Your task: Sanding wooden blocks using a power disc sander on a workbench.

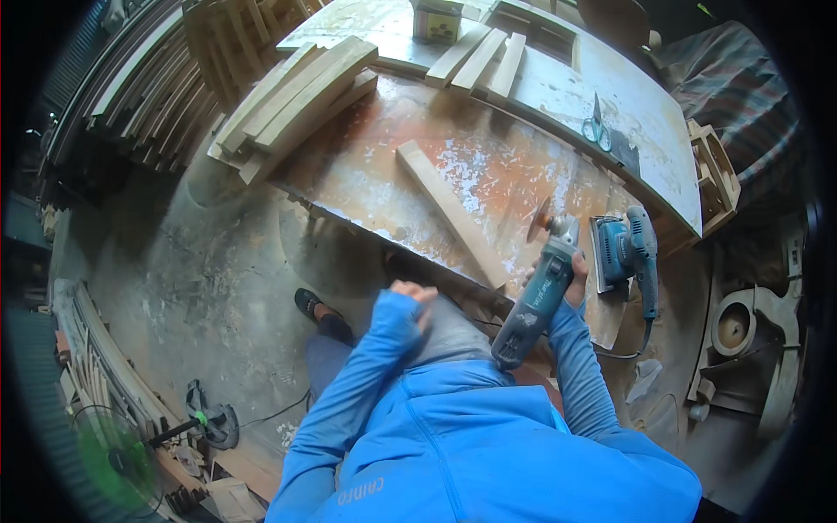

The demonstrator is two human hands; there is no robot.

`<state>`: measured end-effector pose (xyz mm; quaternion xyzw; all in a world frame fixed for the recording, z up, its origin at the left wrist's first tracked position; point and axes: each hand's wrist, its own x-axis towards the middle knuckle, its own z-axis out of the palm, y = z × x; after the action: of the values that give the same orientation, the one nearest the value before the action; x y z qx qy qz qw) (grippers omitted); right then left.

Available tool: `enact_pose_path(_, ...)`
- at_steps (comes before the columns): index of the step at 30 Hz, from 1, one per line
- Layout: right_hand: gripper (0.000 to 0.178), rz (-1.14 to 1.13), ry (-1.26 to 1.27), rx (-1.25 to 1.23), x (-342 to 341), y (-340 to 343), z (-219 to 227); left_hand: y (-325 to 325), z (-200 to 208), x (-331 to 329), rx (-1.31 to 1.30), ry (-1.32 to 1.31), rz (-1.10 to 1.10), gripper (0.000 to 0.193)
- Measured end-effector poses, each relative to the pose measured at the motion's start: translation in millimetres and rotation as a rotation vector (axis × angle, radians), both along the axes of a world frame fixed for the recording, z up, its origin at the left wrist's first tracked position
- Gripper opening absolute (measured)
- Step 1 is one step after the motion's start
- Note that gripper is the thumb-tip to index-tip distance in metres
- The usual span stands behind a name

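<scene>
My right hand (pixel 577 281) is wrapped round a teal and black angle grinder (pixel 542 301), held tilted over the front edge of the worn table (pixel 349 174). The grinder's round orange-brown disc (pixel 538 220) points up and away from me. Over my lap, my left hand (pixel 414 298) is curled closed, with nothing visible in it. A long wooden strip (pixel 449 213) lies slantwise on the table, its near end close to the grinder. To the right of the grinder rests a teal sander (pixel 626 248) with its cord hanging down.
Stacked wooden pieces (pixel 301 96) jut over the table's left end. Several short strips (pixel 478 61), scissors (pixel 596 131) and a small box (pixel 437 21) lie on the white board (pixel 645 96) behind. A green fan (pixel 118 458) stands at lower left. Cut wooden shapes (pixel 750 331) are at right.
</scene>
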<state>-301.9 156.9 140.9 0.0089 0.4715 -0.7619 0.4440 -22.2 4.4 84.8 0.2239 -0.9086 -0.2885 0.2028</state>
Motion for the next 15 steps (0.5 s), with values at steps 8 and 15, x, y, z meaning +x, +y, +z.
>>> enact_pose_path(8,0.069,0.031,-0.274,-0.350,-23,47,-98,-183,-6,-79,-0.773,-0.077,0.128,0.033)
enact_pose_path(15,0.078,0.231,-0.098,-0.386,-35,29,-64,-219,-65,-141,-0.645,-0.181,0.154,0.040)
